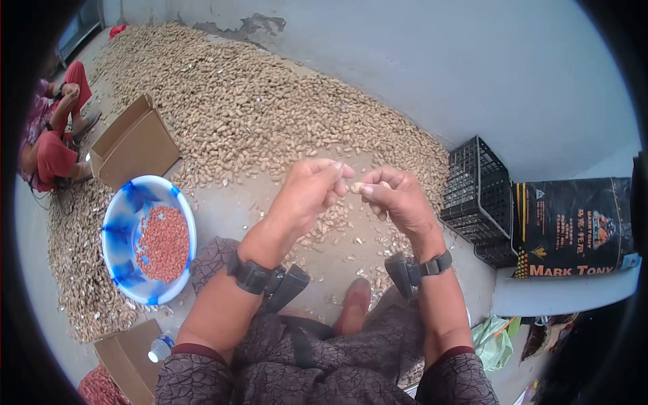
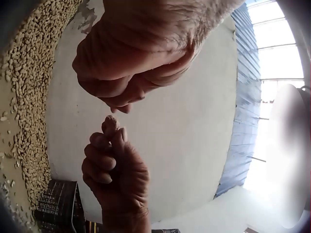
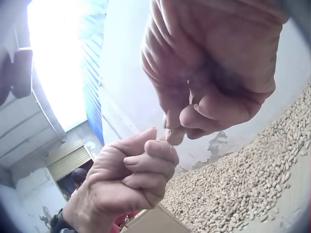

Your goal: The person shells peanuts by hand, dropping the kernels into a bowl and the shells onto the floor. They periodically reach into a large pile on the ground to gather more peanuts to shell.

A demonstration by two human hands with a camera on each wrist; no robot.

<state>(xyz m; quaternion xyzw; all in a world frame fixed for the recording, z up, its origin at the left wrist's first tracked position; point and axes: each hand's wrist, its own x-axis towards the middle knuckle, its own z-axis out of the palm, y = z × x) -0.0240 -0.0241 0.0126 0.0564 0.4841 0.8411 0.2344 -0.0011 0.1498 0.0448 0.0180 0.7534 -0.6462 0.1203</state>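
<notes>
In the head view my right hand (image 1: 399, 196) pinches a pale peanut (image 1: 356, 187) between its thumb and forefinger, with the other fingers curled beneath. Close on its left is my left hand (image 1: 310, 189), its fingers bent and its thumb near the forefinger; nothing shows clearly between them. Both hands are raised above the floor, fingertips nearly meeting. The right wrist view has the left fingertips right at the right hand's pinch. To the left stands a blue-and-white basin (image 1: 150, 181) with shelled red peanuts (image 1: 164, 243) in it.
Unshelled peanuts (image 1: 270, 101) lie heaped along the wall. A cardboard box (image 1: 135, 145) stands behind the basin, with a seated person (image 1: 57, 135) beyond it. A black plastic crate (image 1: 476, 196) and a black printed bag (image 1: 574, 229) are at right. A bottle (image 1: 160, 349) lies at lower left.
</notes>
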